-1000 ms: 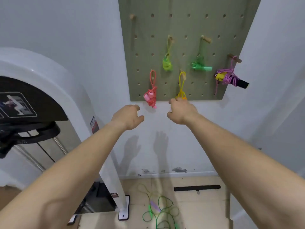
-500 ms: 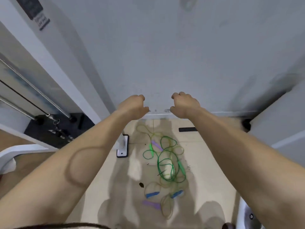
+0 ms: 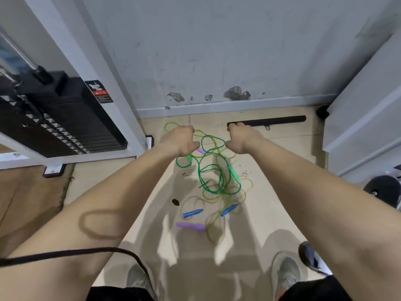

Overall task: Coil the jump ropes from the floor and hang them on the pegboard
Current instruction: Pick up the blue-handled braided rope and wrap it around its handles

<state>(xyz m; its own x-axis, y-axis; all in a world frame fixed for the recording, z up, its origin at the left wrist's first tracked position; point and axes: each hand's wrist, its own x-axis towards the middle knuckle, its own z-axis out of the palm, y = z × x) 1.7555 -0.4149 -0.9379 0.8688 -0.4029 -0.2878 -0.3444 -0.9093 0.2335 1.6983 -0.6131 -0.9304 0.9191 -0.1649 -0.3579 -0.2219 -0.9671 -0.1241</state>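
Nearest you, at the bottom edge, your left shoe (image 3: 137,279) and right shoe (image 3: 286,272) stand on the pale tiled floor (image 3: 165,192). A thin black cord (image 3: 65,254) crosses your left forearm. Both bare forearms reach forward and down.

Between them, the jump ropes (image 3: 217,187) lie on the floor in a loose, uncoiled tangle. Closest to you is a purple handle (image 3: 191,226), lying flat. Just beyond it are two blue handles (image 3: 193,213), set among slack loops of pale yellowish rope (image 3: 208,197). Farther on, a green rope (image 3: 213,190) makes several overlapping loops, with a green handle (image 3: 235,174) along its right side.

Your left hand (image 3: 180,141) and right hand (image 3: 240,137) hang above the far end of the tangle, backs upward. The fingers of both are loosely curled under and hold nothing that can be seen.

Beyond the right hand, a black bar (image 3: 267,121) lies along the foot of the grey wall (image 3: 217,51). A black weight stack (image 3: 65,120) in a white frame stands at far left.
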